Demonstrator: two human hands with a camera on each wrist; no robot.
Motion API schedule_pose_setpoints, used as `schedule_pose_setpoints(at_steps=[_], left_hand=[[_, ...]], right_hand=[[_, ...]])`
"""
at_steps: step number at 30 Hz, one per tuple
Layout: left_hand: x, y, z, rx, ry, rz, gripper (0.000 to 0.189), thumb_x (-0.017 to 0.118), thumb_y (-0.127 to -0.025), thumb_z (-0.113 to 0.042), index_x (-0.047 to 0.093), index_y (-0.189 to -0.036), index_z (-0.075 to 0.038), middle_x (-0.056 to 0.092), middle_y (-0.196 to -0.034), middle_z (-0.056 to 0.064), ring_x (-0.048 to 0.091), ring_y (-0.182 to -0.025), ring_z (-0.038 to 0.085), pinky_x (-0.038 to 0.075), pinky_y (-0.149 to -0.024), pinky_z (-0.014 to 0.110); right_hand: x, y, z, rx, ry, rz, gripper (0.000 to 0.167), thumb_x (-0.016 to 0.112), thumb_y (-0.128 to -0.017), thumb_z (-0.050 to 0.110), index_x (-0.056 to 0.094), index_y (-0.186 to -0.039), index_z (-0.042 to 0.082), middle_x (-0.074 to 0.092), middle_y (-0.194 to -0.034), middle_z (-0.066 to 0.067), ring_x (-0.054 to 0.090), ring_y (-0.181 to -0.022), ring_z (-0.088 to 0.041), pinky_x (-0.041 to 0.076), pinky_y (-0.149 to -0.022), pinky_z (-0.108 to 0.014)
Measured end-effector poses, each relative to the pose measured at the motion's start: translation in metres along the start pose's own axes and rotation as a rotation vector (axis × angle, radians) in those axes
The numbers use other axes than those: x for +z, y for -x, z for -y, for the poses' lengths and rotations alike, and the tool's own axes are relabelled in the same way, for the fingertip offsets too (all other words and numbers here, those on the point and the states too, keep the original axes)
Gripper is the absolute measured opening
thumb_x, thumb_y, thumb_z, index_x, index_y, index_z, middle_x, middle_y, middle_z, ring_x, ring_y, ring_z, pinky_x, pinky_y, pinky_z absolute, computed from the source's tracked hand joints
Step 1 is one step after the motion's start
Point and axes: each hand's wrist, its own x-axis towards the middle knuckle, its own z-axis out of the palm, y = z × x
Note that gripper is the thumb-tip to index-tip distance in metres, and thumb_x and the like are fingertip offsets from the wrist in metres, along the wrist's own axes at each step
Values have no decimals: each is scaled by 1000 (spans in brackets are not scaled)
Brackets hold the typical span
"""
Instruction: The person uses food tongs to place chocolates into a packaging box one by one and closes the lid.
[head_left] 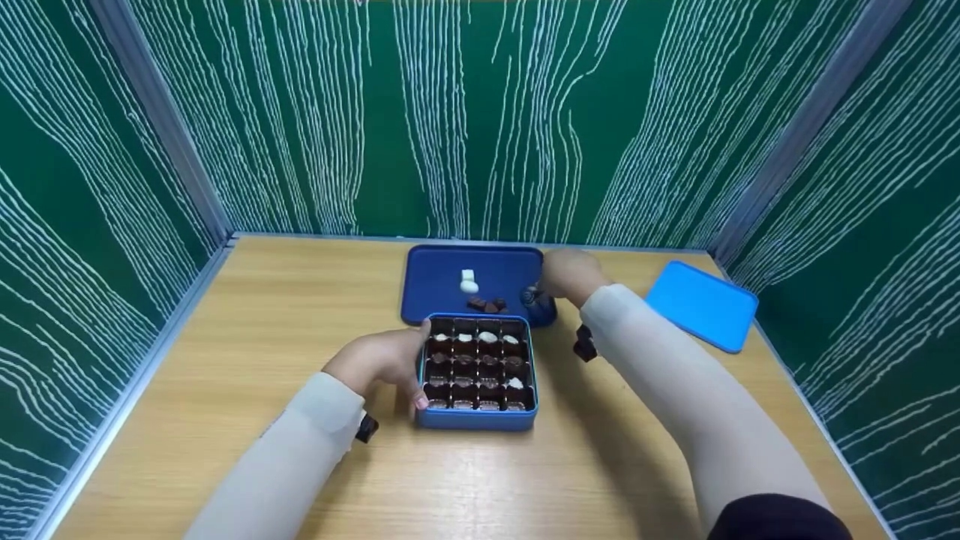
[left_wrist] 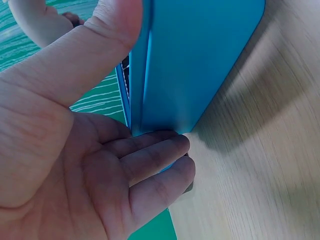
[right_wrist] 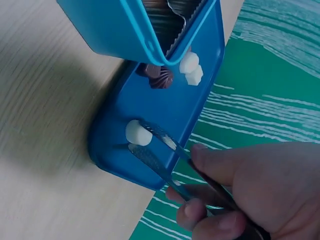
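Observation:
In the head view, a blue box (head_left: pixel 476 420) with a dark divided insert holds white and brown chocolates in several compartments. My left hand (head_left: pixel 379 360) grips its left side, thumb at the near corner and fingers at the far one. Behind it lies a dark blue tray (head_left: pixel 435 262). Over the tray's right end, my right hand (head_left: pixel 574 274) holds metal tongs (right_wrist: pixel 172 180). In the right wrist view, the tong tips stand apart at a rounded white chocolate (right_wrist: pixel 138 132) on the tray. Two other white pieces (head_left: pixel 469 281) and several brown chocolates (head_left: pixel 487 305) lie on the tray.
A bright blue lid (head_left: pixel 705 306) lies at the right of the wooden table (head_left: pixel 292 292). Green walls with white streaks (head_left: pixel 495 120) enclose the back and sides. The box stands close against the tray's front edge. Small dark devices (head_left: pixel 585 343) hang at both wrists.

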Motion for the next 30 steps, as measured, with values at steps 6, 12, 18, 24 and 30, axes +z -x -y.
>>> schedule_pose_setpoints(at_steps=[6,12,18,24,30], left_hand=[[1,-1,0,3,-2,0,158,108,-74,-26,-7,-182,-9,17,-189,22,30,-173,41,26,-145,56],[0,-1,0,2,-4,8,158,107,-76,-26,-9,-182,-10,15,-189,22,28,-174,41,23,-145,55],[1,0,0,8,-9,6,157,107,-76,-26,-8,-182,-9,12,-189,22,27,-174,41,23,-145,55],[2,0,1,28,-6,-8,158,108,-74,-26,-6,-182,-6,16,-189,23,30,-174,39,26,-145,54],[2,-2,2,30,-5,-13,160,109,-72,-27,-6,-182,-6,18,-188,24,36,-171,39,30,-144,54]], right_hand=[[-1,2,4,-74,66,-38,30,78,-108,33,79,-108,3,81,-106,-13,68,-88,-25,68,-88,-48],[-1,3,3,-72,51,-33,39,80,-107,41,78,-111,2,81,-106,-13,72,-90,-27,69,-90,-49],[1,4,0,-102,68,-53,41,80,-106,44,76,-99,4,75,-95,-9,65,-81,-23,68,-83,-48],[2,4,-3,-133,72,-105,41,82,-104,43,76,-96,3,79,-97,-13,62,-80,-23,69,-84,-53],[2,4,-5,-126,70,-76,44,81,-103,47,75,-96,4,76,-96,-10,62,-81,-24,69,-86,-53]])
